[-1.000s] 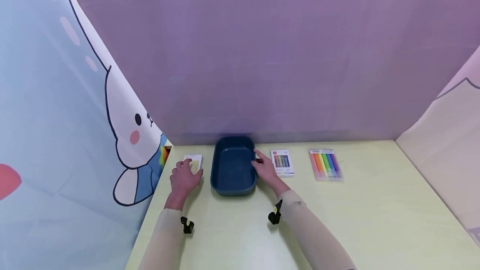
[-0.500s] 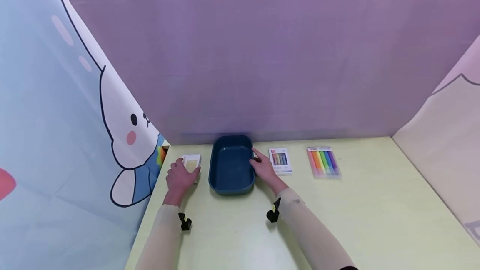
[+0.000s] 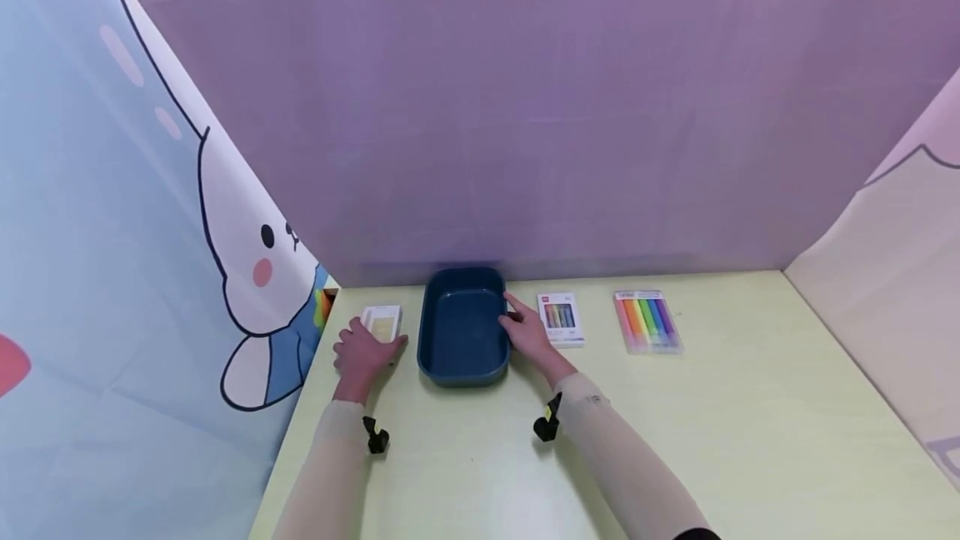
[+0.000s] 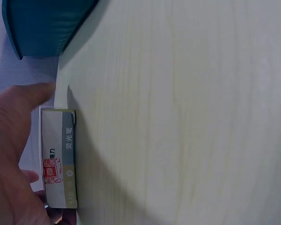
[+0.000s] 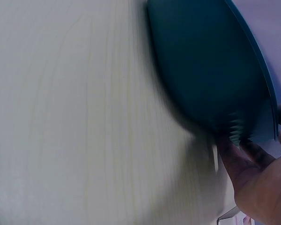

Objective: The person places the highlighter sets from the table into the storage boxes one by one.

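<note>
While two hands (image 3: 363, 354) flank one tray (image 3: 463, 332), three packs (image 3: 648, 323).

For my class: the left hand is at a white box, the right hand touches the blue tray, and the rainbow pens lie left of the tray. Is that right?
One slip: the rainbow pens lie right of the blue tray, as the head view shows. The left hand and right hand are as you say.

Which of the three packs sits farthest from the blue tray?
The rainbow-striped pack, rightmost on the table. The white box by the left hand and the other white box, near the right hand, lie closer to the tray.
</note>
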### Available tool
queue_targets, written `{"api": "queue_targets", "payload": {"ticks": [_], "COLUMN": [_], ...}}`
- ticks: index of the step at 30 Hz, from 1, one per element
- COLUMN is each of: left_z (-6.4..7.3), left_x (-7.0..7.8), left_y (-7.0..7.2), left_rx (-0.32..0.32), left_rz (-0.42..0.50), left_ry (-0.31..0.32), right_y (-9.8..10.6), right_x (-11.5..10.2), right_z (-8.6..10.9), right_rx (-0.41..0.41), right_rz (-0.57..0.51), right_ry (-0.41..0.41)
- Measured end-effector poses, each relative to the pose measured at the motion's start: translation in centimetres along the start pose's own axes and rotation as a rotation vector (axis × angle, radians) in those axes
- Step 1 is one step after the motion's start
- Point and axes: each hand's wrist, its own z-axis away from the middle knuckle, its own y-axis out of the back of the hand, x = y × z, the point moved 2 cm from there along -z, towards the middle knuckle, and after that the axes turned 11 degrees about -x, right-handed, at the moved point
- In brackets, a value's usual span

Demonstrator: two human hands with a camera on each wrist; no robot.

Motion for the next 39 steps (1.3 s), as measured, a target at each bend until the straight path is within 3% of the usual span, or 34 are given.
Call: {"api": "queue_targets", "payload": {"ticks": [7,15,26,39], "left_z": [-0.3,0.0,0.0,0.8], "left_x": [0.2,0.0,-0.3,-0.4], "left_y": [-0.2,0.1,0.3,0.7], "left_rx": [-0.028,-0.019,-0.031,0.02], "left_rz": [-0.002,0.018,0.033,0.038], "left_ry": [0.009,-0.045,-0.042,-0.075], "right_y": [0.0,0.0,-0.2,0.0], "right_x": [0.1,0.2,0.3,0.1], "right_z": [-0.1,0.0,-0.1,-0.2], "right_rx": [0.003,0.014,0.029,0.029], "right_rz": [0.0,0.01,0.014,0.028], "right_ry": [0.001,0.007,0.015,0.031]}}
